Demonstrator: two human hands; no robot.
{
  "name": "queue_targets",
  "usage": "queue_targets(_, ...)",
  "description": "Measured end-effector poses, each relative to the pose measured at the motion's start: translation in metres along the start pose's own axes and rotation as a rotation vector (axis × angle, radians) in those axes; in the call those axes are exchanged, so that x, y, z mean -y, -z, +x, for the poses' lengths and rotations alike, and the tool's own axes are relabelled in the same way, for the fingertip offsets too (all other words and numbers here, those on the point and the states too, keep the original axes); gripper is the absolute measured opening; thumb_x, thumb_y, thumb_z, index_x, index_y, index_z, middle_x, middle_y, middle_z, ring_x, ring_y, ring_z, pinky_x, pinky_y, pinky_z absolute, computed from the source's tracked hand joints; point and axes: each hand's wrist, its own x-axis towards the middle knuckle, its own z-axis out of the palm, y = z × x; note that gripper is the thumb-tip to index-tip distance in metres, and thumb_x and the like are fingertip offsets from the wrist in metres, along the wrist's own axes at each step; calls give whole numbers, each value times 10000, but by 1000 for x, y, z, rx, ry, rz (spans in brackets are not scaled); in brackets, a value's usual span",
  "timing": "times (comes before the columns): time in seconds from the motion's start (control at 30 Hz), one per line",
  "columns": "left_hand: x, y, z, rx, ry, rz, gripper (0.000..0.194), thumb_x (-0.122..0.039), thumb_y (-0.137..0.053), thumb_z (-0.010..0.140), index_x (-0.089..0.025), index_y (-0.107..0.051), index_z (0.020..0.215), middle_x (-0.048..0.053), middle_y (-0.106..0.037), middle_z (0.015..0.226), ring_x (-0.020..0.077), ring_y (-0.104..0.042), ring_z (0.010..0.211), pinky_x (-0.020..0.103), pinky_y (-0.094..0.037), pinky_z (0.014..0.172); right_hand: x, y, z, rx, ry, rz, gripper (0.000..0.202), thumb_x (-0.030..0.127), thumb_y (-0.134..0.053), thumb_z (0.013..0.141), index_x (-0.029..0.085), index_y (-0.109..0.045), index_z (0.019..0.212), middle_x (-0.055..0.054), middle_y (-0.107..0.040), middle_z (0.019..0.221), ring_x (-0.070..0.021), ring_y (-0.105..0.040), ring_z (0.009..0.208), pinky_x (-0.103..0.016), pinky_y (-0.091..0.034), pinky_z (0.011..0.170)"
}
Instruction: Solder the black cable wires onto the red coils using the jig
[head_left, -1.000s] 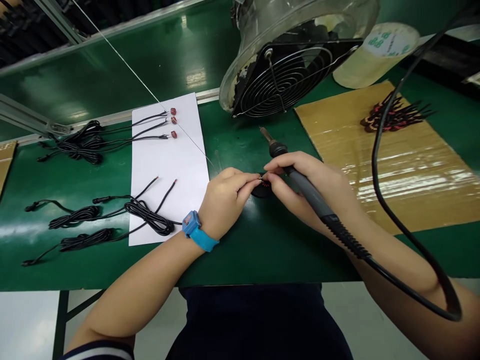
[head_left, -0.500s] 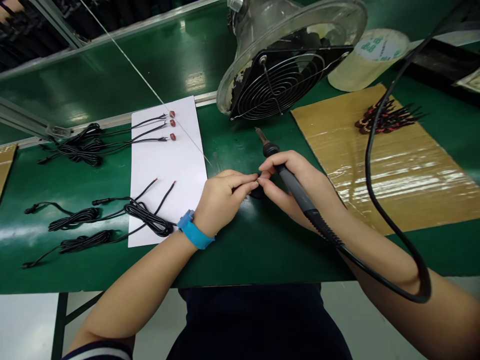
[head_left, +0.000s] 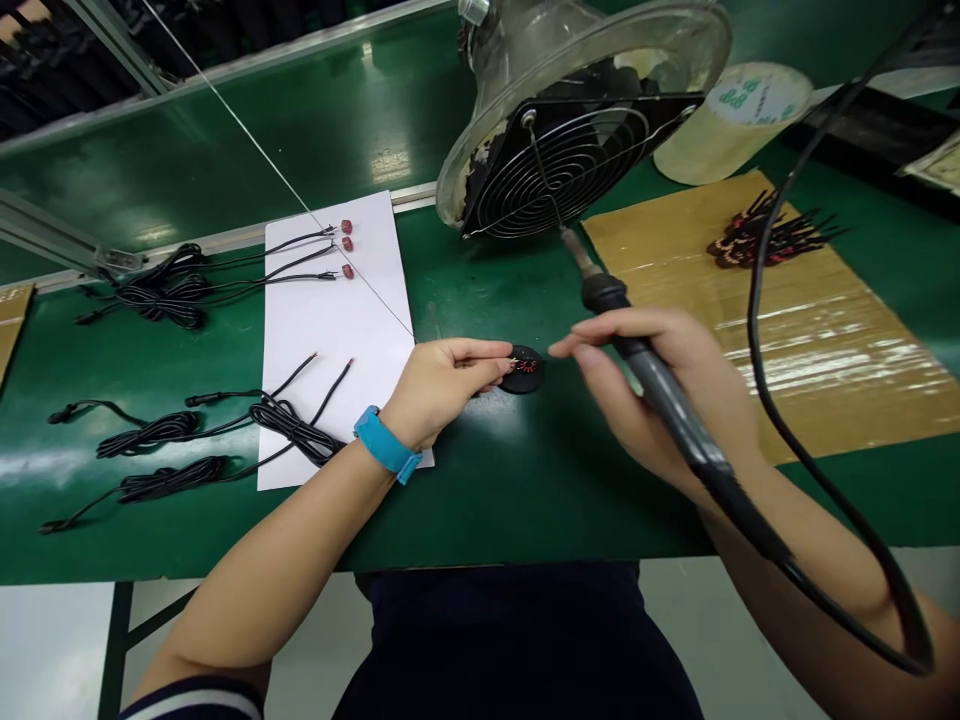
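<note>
My left hand [head_left: 442, 385], with a blue band at its wrist, is closed in a pinch at the left edge of a small round black disc [head_left: 525, 380] on the green bench. A thin solder wire [head_left: 255, 122] runs down from the upper left into this hand, and a pale tip shows at the fingertips. Small red pieces [head_left: 528, 366] lie on the disc. My right hand [head_left: 675, 385] is wrapped round a soldering iron [head_left: 664, 405], its tip pointing up towards the fan grille. The right thumb and forefinger reach towards the disc, apart from it.
A fan hood [head_left: 570, 170] stands ahead. White paper [head_left: 341, 325] on the left carries black cables [head_left: 300, 430] and three small red parts [head_left: 346, 244]. Brown cardboard [head_left: 832, 370] on the right holds a bundle of red-black pieces [head_left: 772, 235]. The iron's cord [head_left: 761, 330] loops by my right arm.
My right hand has drawn away to the right with the soldering iron, leaving the disc and red pieces exposed. My left hand has shifted slightly left, still pinching.
</note>
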Motion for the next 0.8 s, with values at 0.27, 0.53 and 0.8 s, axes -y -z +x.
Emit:
queue_targets(0.27,11,-6,-6,-63,-188,130,155,-135,-649,710,-139,-708,853,45,-711,732,101,-625,615,210,-524,571,-16,11,-53,-205,277,76,536,131,-604,755,236,-516,1273,-62,-657,792,-199,-639,672,-333,-521,545)
queue_targets(0.53,11,-10,-11,-136,-300,264,148,-158,-631,727,-152,-719,846,23,-705,677,103,-626,578,199,-528,542,-13,18,-65,-128,323,120,572,45,-607,689,170,-549,1244,-50,-599,695,-195,-602,637,-329,-492,498)
queue_targets(0.8,13,-14,-12,-172,-374,318,149,-155,-621,739,-169,-723,846,18,-719,740,106,-645,618,211,-556,606,-14,20,-65,-75,358,99,589,44,-610,700,156,-514,1270,-44,-595,670,-186,-600,643,-310,-490,489)
